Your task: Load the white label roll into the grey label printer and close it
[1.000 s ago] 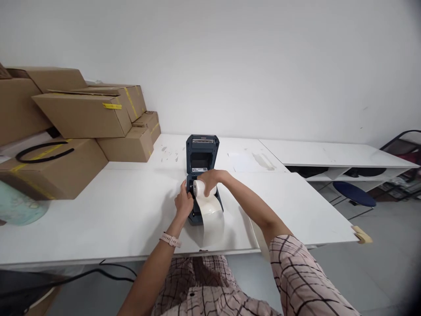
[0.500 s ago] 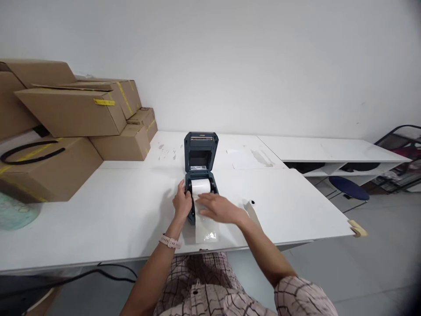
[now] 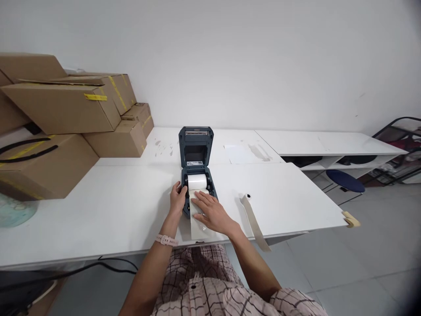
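Observation:
A dark grey label printer point(image 3: 196, 147) stands on the table with its lid tipped up. Inside its body sits a white label roll point(image 3: 197, 181), and a strip of labels point(image 3: 197, 230) runs from it over the printer's front towards the table's near edge. My left hand point(image 3: 178, 198) grips the printer's left side, thumb at the rim beside the roll. Flat on the strip lies my right hand point(image 3: 210, 212), fingers stretched out and slightly spread. It covers part of the strip and the printer's front.
Cardboard boxes point(image 3: 62, 103) are stacked on the left. To the right, a small paper roll point(image 3: 247, 196) trails a long strip past the table's near edge point(image 3: 131, 254). A blue stool point(image 3: 345, 180) stands beyond the right end.
My right hand has come down flat onto the label strip, which it was hovering over in a blur. My left hand stays at the printer's side. The view has shifted slightly.

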Tool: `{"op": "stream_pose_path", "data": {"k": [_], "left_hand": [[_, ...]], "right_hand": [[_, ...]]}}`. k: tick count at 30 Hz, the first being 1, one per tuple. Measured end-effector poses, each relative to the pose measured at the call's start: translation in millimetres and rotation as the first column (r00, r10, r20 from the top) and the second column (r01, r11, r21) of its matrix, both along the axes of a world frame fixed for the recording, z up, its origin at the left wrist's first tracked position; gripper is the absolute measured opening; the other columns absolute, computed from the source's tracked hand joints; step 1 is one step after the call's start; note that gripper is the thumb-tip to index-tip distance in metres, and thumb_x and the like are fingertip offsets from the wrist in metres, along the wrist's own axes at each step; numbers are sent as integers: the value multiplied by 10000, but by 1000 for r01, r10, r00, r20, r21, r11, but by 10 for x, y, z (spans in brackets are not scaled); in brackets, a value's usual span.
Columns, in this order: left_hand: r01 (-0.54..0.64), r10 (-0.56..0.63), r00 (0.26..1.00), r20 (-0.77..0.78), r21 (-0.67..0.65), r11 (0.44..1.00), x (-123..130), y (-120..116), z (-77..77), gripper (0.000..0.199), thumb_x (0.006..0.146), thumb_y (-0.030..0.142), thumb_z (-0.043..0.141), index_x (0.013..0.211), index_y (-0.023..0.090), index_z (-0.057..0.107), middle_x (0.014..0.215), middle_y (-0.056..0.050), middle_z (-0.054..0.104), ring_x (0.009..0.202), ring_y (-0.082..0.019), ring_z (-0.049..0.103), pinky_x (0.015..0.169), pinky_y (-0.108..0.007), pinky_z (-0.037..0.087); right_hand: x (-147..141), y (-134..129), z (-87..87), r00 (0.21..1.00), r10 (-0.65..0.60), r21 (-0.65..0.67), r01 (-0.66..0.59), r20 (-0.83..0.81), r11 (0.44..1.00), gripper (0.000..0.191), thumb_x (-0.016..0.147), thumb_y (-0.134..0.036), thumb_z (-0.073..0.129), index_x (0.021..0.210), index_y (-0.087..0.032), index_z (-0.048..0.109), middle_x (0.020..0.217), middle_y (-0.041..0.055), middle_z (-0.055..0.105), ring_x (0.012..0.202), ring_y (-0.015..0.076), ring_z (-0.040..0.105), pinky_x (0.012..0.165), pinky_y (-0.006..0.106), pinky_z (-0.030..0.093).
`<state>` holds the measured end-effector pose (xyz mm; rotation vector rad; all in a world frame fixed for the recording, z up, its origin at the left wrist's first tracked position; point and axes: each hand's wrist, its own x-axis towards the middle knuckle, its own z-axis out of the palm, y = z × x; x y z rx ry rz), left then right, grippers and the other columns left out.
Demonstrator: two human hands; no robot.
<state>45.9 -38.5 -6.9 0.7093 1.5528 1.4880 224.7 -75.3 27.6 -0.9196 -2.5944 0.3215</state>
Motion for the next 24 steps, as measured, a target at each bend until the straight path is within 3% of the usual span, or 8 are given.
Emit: {"op": "stream_pose_path", "data": {"k": [5, 8, 11, 13, 16, 18, 20, 24], "left_hand": [[-20, 20, 999, -40, -8, 1000, 82, -153, 34, 576, 841, 371, 654, 1345, 143, 494, 1355, -177, 575, 1272, -261, 542, 1053, -391, 437], [49, -48, 998, -48, 11, 999, 216, -462, 31, 687, 805, 475, 688, 1393, 201, 464, 1413, -148, 540, 1294, -284, 523, 1042, -392, 447], [101, -101, 995, -7, 35, 994, 317, -757, 7, 831, 758, 490, 737, 1465, 247, 375, 1442, -127, 521, 1299, -290, 521, 1027, -389, 463], [112, -112, 994, 8, 8, 994, 332, -860, 1, 878, 739, 493, 754, 1481, 246, 354, 1457, -137, 503, 1300, -300, 518, 1014, -393, 474], [140, -140, 990, -5, -14, 990, 296, -884, 5, 897, 729, 500, 760, 1486, 245, 352, 1493, -141, 459, 1321, -309, 497, 1011, -391, 478], [150, -150, 989, -7, -4, 989, 261, -863, 3, 882, 730, 491, 762, 1479, 242, 366, 1495, -140, 458, 1324, -304, 494, 1032, -392, 462], [155, -155, 988, 0, 6, 988, 234, -846, -2, 864, 730, 476, 767, 1466, 237, 384, 1485, -139, 472, 1325, -298, 495, 1054, -394, 445], [198, -199, 980, 28, 15, 980, 221, -860, 3, 908, 713, 484, 780, 1477, 230, 360, 1488, -137, 472, 1340, -291, 483, 1093, -395, 413]], "right_hand": [[29, -35, 30, 999, 13, -68, -15, -37, 998, 591, 947, -516, 522, 1439, -193, 466, 1555, 138, 371, 1452, 333, 316, 1133, 537, 348], [149, 97, 262, 983, 79, -174, -108, -166, 979, 549, 916, -568, 543, 1360, -246, 563, 1452, 105, 526, 1367, 315, 460, 1086, 504, 420], [234, 530, 714, 866, -104, -157, 30, -489, 987, 477, 944, -579, 474, 1295, -286, 610, 1319, 57, 640, 1256, 247, 569, 1084, 444, 432], [194, 983, 1033, 735, -219, -146, 164, -642, 976, 578, 930, -630, 450, 1378, -274, 528, 1433, 58, 543, 1357, 247, 461, 1157, 460, 331], [2, 1698, 1346, 649, -335, -353, 108, -683, 929, 774, 901, -729, 364, 1513, -257, 320, 1611, 36, 273, 1474, 252, 268, 1206, 484, 212], [-130, 2024, 1415, 670, -377, -516, -9, -639, 857, 844, 885, -774, 288, 1524, -222, 296, 1626, 45, 229, 1490, 270, 226, 1210, 517, 165], [-196, 2133, 1402, 693, -374, -589, -90, -617, 803, 860, 876, -793, 247, 1499, -210, 354, 1606, 53, 285, 1477, 286, 256, 1203, 543, 160], [-96, 1704, 1244, 669, -317, -501, -95, -672, 860, 778, 896, -772, 252, 1434, -252, 464, 1548, 32, 406, 1431, 274, 348, 1203, 508, 197]]}}
